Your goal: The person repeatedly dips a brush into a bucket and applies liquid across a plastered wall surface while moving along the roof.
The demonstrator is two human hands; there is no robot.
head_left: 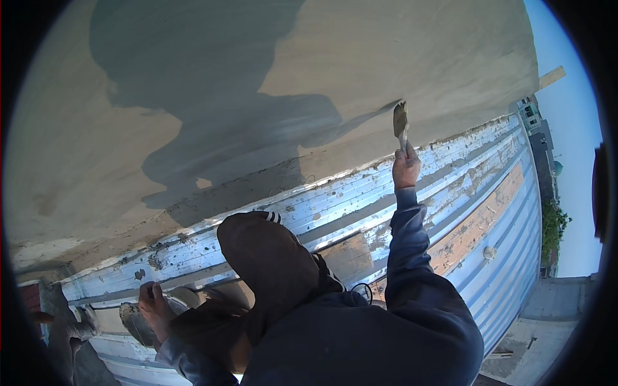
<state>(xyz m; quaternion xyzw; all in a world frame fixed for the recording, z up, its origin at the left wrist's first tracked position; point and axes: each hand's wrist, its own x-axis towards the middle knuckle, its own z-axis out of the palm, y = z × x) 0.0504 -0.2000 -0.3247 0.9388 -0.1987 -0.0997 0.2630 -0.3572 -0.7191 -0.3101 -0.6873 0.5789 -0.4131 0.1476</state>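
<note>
My right hand (405,168) is closed around the handle of a flat brush (400,121) caked with grey mortar. Its bristle end is at the smooth, grey-brown plastered wall (360,58), meeting the tip of its own shadow. Low on the left, my left hand (154,310) has its fingers curled. Beside and partly behind it is a rounded, mortar-crusted object (133,323), whose kind I cannot make out. What the left fingers hold, if anything, is hidden.
Below the wall runs a ribbed, pale metal sheet (335,199) splashed with mortar. A worn plank (476,209) lies along it at right. My bent knee (257,241) is close to the wall. Grey, mortar-covered shapes (67,328) stand at far left. Beyond the sheet's right edge are buildings and a tree (552,228).
</note>
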